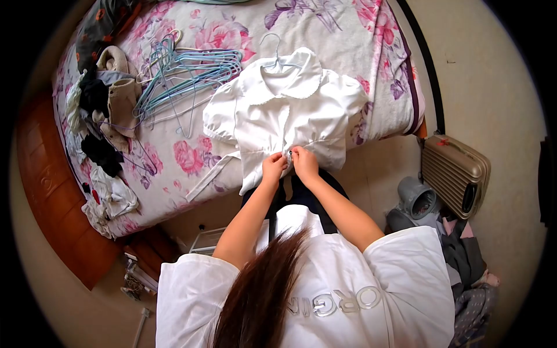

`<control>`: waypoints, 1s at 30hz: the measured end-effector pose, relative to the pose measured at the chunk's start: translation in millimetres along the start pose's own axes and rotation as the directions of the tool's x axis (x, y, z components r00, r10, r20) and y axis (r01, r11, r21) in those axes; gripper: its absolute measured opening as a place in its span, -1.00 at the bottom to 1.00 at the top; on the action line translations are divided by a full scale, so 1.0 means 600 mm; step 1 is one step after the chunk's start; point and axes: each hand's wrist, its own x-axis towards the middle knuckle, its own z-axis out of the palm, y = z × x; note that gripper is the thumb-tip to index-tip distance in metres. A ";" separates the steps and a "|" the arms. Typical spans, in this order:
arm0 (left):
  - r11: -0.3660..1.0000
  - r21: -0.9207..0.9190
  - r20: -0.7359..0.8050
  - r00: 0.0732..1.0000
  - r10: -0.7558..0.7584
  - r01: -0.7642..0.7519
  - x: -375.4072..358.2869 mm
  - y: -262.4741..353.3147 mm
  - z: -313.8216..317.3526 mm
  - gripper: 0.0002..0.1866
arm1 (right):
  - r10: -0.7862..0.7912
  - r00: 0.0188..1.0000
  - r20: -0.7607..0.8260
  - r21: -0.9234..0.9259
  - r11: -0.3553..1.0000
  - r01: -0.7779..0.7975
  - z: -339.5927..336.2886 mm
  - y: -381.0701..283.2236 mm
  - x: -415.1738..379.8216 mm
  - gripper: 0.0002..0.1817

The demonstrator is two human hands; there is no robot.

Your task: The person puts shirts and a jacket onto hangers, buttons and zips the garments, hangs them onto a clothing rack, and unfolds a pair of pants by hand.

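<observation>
Nearest the cam: the person's white T-shirt [342, 272] w/ silvery lettering, long dark hair [261, 290] hanging over it, both forearms reaching fwd. At the bed's near edge, L hand [274, 166] has its fingers closed in a pinch on the front of a white blouse [313, 124], low, near the hem. R hand [304, 162] is just beside it, thumb & fingertips pinching the same front; a tiny dark spot shows there, poss. a button, though too small to tell.

The blouse lies face up on the floral bedsheet [377, 52], collar away from the person, puff sleeves spread to both sides, w/ a fabric tie [212, 177] trailing L. Grey bin [416, 197] & ribbed suitcase [455, 168] are on the floor to the R, near a heap of clothes [464, 255].

Farther up, a wire hanger [278, 58] sits in the blouse's neck, hook pointing away. L of the blouse: a tangled pile of blue & white hangers [191, 75], then mixed garments [107, 98] along the bed's L side.
</observation>
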 end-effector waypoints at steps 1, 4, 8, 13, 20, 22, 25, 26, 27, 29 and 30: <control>1.000 0.010 -0.010 1.000 0.015 -0.014 -0.007 0.005 0.001 -0.82 | -0.017 1.000 -0.014 -0.028 0.999 0.017 -0.002 -0.003 -0.002 -0.84; 0.997 0.040 0.039 0.997 0.070 -0.072 -0.005 0.000 -0.005 -0.76 | -0.056 0.998 -0.038 -0.090 0.995 0.052 -0.002 -0.007 -0.010 -0.85; 0.986 0.116 -0.007 0.993 0.121 -0.119 -0.020 0.004 0.004 -0.73 | -0.066 0.996 -0.061 -0.077 0.995 0.062 -0.002 -0.012 -0.017 -0.85; 0.977 0.166 0.028 0.991 0.133 -0.136 -0.027 0.005 0.004 -0.70 | -0.041 0.997 -0.070 -0.031 0.999 0.039 0.003 -0.008 -0.022 -0.86; 0.978 0.132 -0.015 0.986 0.168 -0.164 -0.022 -0.010 -0.009 -0.73 | -0.026 0.999 -0.018 0.021 0.999 0.026 0.006 -0.001 -0.017 -0.84; 0.957 0.188 -0.032 0.972 0.233 -0.223 -0.017 -0.012 -0.011 -0.75 | -0.010 1.000 0.009 0.054 0.999 0.009 0.005 0.001 -0.015 -0.82; 0.811 0.468 -0.032 0.910 0.414 -0.352 -0.020 -0.004 -0.004 -0.79 | 0.028 0.998 0.058 0.102 0.994 -0.034 -0.004 -0.007 -0.015 -0.79; 0.768 0.523 -0.012 0.898 0.440 -0.370 -0.023 0.001 -0.002 -0.80 | 0.048 0.993 0.104 0.140 0.988 -0.063 -0.009 -0.010 -0.013 -0.79; 0.721 0.576 0.010 0.885 0.465 -0.385 -0.029 0.009 0.001 -0.80 | 0.067 0.986 0.151 0.176 0.980 -0.094 -0.013 -0.012 -0.012 -0.78; 0.658 0.628 0.046 0.864 0.501 -0.415 -0.035 0.013 0.005 -0.81 | 0.076 0.980 0.184 0.144 0.984 -0.103 -0.012 -0.007 -0.008 -0.76; 0.644 0.631 0.061 0.855 0.514 -0.432 -0.037 0.012 0.007 -0.81 | 0.079 0.977 0.200 0.129 0.986 -0.106 -0.012 -0.006 -0.005 -0.75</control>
